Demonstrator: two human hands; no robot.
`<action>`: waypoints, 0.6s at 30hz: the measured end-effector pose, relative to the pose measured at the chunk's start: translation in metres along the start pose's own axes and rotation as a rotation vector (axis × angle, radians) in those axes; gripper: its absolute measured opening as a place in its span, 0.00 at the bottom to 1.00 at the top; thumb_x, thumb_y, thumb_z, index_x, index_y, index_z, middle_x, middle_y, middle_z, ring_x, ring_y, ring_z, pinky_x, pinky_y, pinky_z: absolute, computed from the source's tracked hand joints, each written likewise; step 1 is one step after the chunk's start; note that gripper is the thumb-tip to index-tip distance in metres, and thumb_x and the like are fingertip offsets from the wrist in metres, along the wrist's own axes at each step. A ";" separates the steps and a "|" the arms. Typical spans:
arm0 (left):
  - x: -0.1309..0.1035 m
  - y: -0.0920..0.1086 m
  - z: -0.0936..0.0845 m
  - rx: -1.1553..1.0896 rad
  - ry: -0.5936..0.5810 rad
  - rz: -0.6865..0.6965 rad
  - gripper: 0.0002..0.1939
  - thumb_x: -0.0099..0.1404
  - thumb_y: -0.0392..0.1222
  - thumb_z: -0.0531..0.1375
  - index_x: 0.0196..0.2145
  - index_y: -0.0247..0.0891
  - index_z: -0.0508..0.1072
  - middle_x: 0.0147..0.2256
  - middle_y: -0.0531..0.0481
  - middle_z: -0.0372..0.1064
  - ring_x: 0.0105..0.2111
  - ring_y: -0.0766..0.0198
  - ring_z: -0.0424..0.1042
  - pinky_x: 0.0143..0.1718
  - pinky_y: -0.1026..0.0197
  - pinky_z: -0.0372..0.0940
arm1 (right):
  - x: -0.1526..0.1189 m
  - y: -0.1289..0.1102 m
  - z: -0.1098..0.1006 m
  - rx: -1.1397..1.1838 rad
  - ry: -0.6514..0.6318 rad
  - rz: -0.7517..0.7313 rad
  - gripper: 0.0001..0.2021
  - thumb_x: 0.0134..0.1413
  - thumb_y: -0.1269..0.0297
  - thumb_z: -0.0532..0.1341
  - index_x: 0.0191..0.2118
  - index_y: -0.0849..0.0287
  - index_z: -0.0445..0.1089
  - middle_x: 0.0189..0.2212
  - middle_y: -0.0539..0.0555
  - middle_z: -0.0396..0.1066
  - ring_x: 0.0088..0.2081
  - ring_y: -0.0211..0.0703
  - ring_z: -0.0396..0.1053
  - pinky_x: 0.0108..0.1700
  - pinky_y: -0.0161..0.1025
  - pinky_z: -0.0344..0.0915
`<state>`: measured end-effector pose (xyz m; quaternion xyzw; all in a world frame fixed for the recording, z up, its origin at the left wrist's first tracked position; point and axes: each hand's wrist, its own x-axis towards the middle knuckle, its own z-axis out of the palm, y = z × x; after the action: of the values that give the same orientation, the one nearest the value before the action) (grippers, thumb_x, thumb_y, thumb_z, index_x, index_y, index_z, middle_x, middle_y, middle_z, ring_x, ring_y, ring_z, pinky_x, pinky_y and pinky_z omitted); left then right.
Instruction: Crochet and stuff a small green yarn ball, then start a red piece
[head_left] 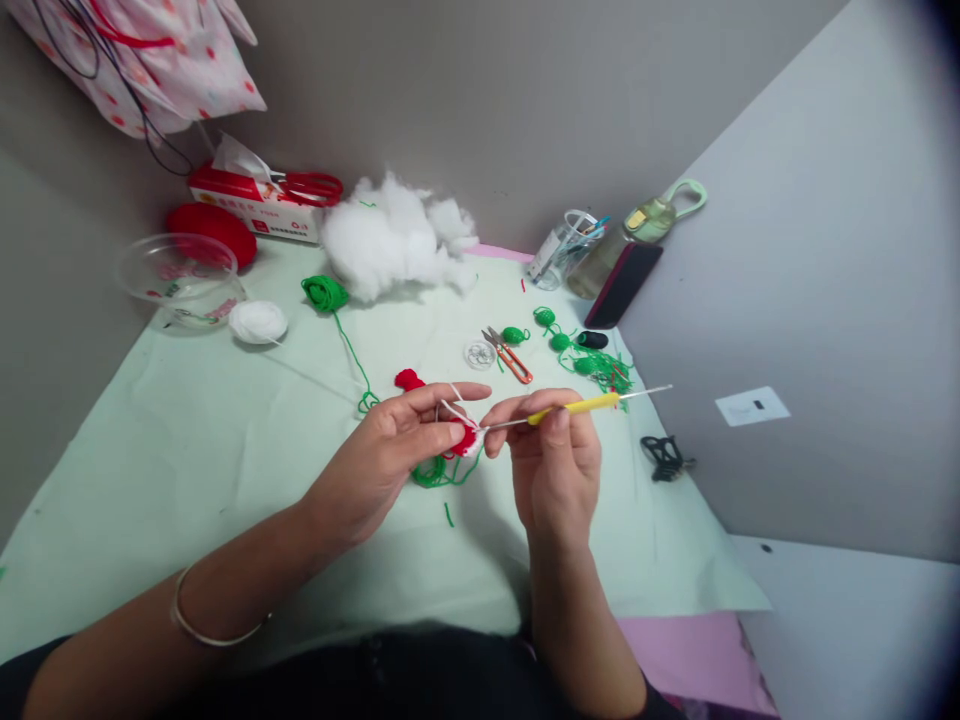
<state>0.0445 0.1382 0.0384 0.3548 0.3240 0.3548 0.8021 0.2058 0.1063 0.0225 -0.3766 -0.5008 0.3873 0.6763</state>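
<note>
Stuffing pile (394,240) sat at the back of the surface (187,450). Left of it: tissue box (251,205), bowl (180,275). Right of it: jar (566,250), bottle (637,235). In front of it: snips (508,355), hands further forward.

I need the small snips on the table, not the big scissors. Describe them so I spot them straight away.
Start at the white stuffing heap by the back wall and come toward the hands over the pale green cloth. The snips lie just beyond the right hand, between a small round clear container and green crocheted balls. Their orange handles set them apart.
</note>
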 end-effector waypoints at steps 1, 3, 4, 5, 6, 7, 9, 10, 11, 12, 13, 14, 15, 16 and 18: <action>0.000 0.000 0.000 -0.001 0.002 -0.001 0.16 0.64 0.40 0.67 0.49 0.46 0.82 0.35 0.51 0.74 0.38 0.62 0.71 0.46 0.57 0.63 | -0.002 -0.002 0.000 -0.036 0.002 -0.020 0.09 0.72 0.62 0.52 0.42 0.55 0.68 0.33 0.52 0.79 0.27 0.39 0.75 0.30 0.39 0.74; 0.000 0.000 0.000 0.010 0.022 0.011 0.16 0.64 0.39 0.67 0.50 0.45 0.82 0.35 0.52 0.73 0.38 0.63 0.71 0.45 0.59 0.63 | -0.005 -0.004 -0.001 -0.159 0.002 -0.099 0.09 0.72 0.64 0.52 0.43 0.55 0.70 0.35 0.53 0.80 0.30 0.41 0.77 0.32 0.41 0.75; 0.000 0.000 -0.001 0.022 0.034 0.023 0.16 0.64 0.39 0.67 0.50 0.45 0.82 0.35 0.52 0.72 0.38 0.63 0.70 0.44 0.60 0.63 | -0.007 -0.006 -0.001 -0.238 -0.008 -0.162 0.10 0.72 0.65 0.52 0.45 0.55 0.71 0.37 0.54 0.80 0.32 0.42 0.77 0.33 0.42 0.76; 0.000 -0.001 -0.001 0.035 0.045 0.039 0.16 0.63 0.39 0.67 0.50 0.45 0.82 0.35 0.52 0.72 0.37 0.64 0.70 0.43 0.61 0.63 | -0.008 -0.006 -0.002 -0.322 -0.029 -0.239 0.10 0.71 0.67 0.52 0.46 0.54 0.71 0.38 0.54 0.80 0.34 0.43 0.78 0.34 0.43 0.76; 0.000 -0.002 -0.002 0.051 0.054 0.057 0.17 0.63 0.39 0.67 0.50 0.44 0.82 0.34 0.52 0.71 0.37 0.64 0.69 0.42 0.62 0.63 | -0.010 -0.007 -0.002 -0.402 -0.059 -0.323 0.11 0.70 0.68 0.53 0.48 0.53 0.72 0.38 0.54 0.80 0.36 0.44 0.79 0.35 0.44 0.77; 0.000 -0.003 -0.002 0.065 0.059 0.076 0.17 0.63 0.39 0.67 0.51 0.44 0.81 0.34 0.52 0.71 0.37 0.65 0.68 0.42 0.62 0.63 | -0.011 -0.006 -0.003 -0.476 -0.089 -0.403 0.12 0.70 0.70 0.53 0.49 0.53 0.72 0.38 0.54 0.80 0.38 0.46 0.79 0.36 0.45 0.77; 0.000 -0.004 -0.003 0.083 0.060 0.112 0.18 0.63 0.40 0.68 0.51 0.44 0.81 0.34 0.52 0.71 0.37 0.64 0.69 0.42 0.63 0.64 | -0.013 -0.005 -0.004 -0.615 -0.139 -0.509 0.12 0.68 0.70 0.55 0.51 0.53 0.72 0.39 0.56 0.80 0.41 0.48 0.80 0.37 0.45 0.77; 0.001 -0.005 -0.003 0.088 0.058 0.122 0.18 0.63 0.41 0.69 0.51 0.44 0.81 0.34 0.52 0.71 0.37 0.64 0.69 0.42 0.63 0.65 | -0.014 -0.004 -0.005 -0.683 -0.149 -0.536 0.13 0.68 0.70 0.56 0.52 0.53 0.72 0.41 0.57 0.80 0.42 0.48 0.80 0.38 0.45 0.78; 0.001 -0.006 -0.002 0.090 0.057 0.126 0.18 0.62 0.41 0.69 0.51 0.44 0.81 0.34 0.52 0.72 0.37 0.64 0.69 0.42 0.63 0.65 | -0.016 -0.002 -0.006 -0.748 -0.155 -0.547 0.14 0.67 0.70 0.57 0.53 0.52 0.72 0.43 0.57 0.80 0.42 0.47 0.80 0.38 0.45 0.78; 0.001 -0.006 -0.002 0.087 0.057 0.128 0.18 0.62 0.41 0.70 0.51 0.45 0.81 0.34 0.52 0.72 0.37 0.64 0.70 0.42 0.63 0.66 | -0.017 -0.002 -0.007 -0.807 -0.155 -0.559 0.15 0.66 0.71 0.58 0.54 0.51 0.72 0.44 0.57 0.80 0.41 0.47 0.80 0.39 0.44 0.78; 0.001 -0.006 -0.001 0.080 0.060 0.131 0.18 0.62 0.42 0.70 0.51 0.45 0.81 0.34 0.52 0.72 0.36 0.65 0.70 0.41 0.64 0.66 | -0.018 -0.001 -0.007 -0.860 -0.153 -0.569 0.17 0.65 0.72 0.59 0.56 0.50 0.72 0.46 0.56 0.80 0.41 0.46 0.79 0.39 0.42 0.78; 0.001 -0.006 -0.001 0.070 0.067 0.137 0.18 0.62 0.43 0.70 0.50 0.46 0.81 0.34 0.53 0.72 0.36 0.65 0.70 0.40 0.64 0.66 | -0.019 -0.001 -0.007 -0.899 -0.155 -0.586 0.19 0.64 0.74 0.59 0.56 0.49 0.71 0.46 0.55 0.80 0.41 0.45 0.79 0.39 0.41 0.78; 0.002 -0.007 0.000 0.062 0.079 0.148 0.16 0.63 0.44 0.69 0.50 0.46 0.81 0.35 0.53 0.72 0.36 0.66 0.69 0.39 0.65 0.65 | -0.020 -0.002 -0.006 -0.926 -0.155 -0.607 0.20 0.63 0.75 0.60 0.57 0.48 0.71 0.45 0.55 0.81 0.40 0.45 0.79 0.39 0.40 0.77; 0.002 -0.007 0.000 0.056 0.097 0.161 0.15 0.64 0.45 0.69 0.49 0.47 0.82 0.35 0.53 0.73 0.35 0.67 0.69 0.39 0.66 0.65 | -0.020 -0.003 -0.005 -0.944 -0.160 -0.626 0.21 0.61 0.77 0.61 0.57 0.49 0.72 0.45 0.55 0.81 0.41 0.45 0.79 0.38 0.39 0.77; 0.003 -0.007 0.000 0.063 0.139 0.188 0.12 0.66 0.47 0.67 0.47 0.47 0.82 0.36 0.53 0.74 0.34 0.68 0.68 0.40 0.66 0.64 | -0.020 -0.005 -0.003 -0.970 -0.180 -0.651 0.21 0.60 0.78 0.62 0.56 0.52 0.72 0.45 0.56 0.81 0.42 0.45 0.79 0.38 0.39 0.77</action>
<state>0.0485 0.1367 0.0320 0.3830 0.3550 0.4418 0.7295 0.2054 0.0860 0.0185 -0.4355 -0.7658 -0.0829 0.4659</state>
